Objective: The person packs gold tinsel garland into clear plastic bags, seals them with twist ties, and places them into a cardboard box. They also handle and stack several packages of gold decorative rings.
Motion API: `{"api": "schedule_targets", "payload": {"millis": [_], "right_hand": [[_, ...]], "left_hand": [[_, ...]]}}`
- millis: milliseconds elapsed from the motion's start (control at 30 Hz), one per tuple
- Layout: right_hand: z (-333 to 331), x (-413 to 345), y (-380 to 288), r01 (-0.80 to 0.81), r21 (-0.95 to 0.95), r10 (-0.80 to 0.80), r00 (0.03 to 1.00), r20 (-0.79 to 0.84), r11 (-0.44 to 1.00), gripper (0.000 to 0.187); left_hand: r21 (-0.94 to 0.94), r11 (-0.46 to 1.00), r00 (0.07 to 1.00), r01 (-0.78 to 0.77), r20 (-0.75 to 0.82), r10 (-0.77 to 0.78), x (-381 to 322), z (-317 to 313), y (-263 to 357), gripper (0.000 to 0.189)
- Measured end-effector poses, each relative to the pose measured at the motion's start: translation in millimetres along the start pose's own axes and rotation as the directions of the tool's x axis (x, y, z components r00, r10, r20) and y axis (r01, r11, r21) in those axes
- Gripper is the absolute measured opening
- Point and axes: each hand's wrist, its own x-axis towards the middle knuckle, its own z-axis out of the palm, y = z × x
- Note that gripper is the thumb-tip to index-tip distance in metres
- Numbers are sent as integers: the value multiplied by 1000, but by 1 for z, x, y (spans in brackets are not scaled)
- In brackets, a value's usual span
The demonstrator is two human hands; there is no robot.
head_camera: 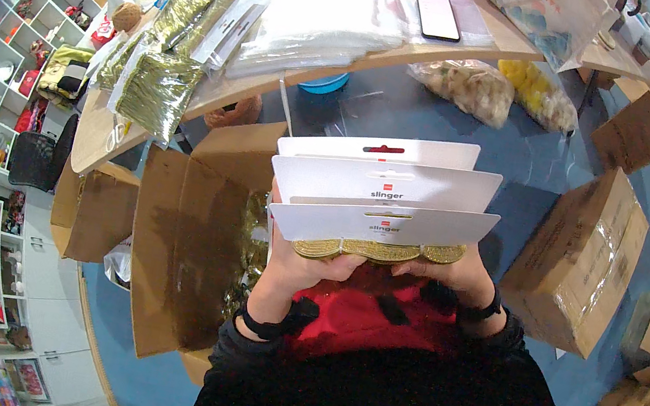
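Observation:
My left hand (pixel 304 270) and my right hand (pixel 455 275) together hold a stack of three white header cards (pixel 335 221) over my lap. Each card has a hang slot, and the two nearest show printing. Below the nearest card runs a wavy gold glitter garland (pixel 381 251), fastened on with small ties. My thumbs press against its near side, while most of my fingers are hidden behind the cards. Just left of my left wrist stands an open cardboard box (pixel 183 244) with shiny gold packs (pixel 252 255) inside.
The wooden table (pixel 107 134) ahead carries bagged gold tinsel garlands (pixel 159 78), a pile of clear plastic bags (pixel 332 4) and a smartphone (pixel 437 17). On the floor to the right sits a taped carton (pixel 574 257). White cubby shelves (pixel 2 52) line the left.

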Motion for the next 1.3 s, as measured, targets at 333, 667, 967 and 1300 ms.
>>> {"api": "schedule_targets", "payload": {"millis": [333,667,967,1300], "right_hand": [[1,-7,22,-6,-75,-12,972,-235,997,65],[-27,-12,5,120,-66,-131,969,-211,991,66],[3,6,-15,108,-74,-112,992,-54,991,90],[30,40,-27,-61,-50,61,998,12,997,102]], "left_hand": [[-67,998,998,-12,64,16,8,12,16,91],[693,715,852,-86,423,-308,12,-47,13,89],[-196,974,969,-109,197,148,9,-18,3,141],[-456,883,991,-111,16,134,-1,-22,-39,73]]}}
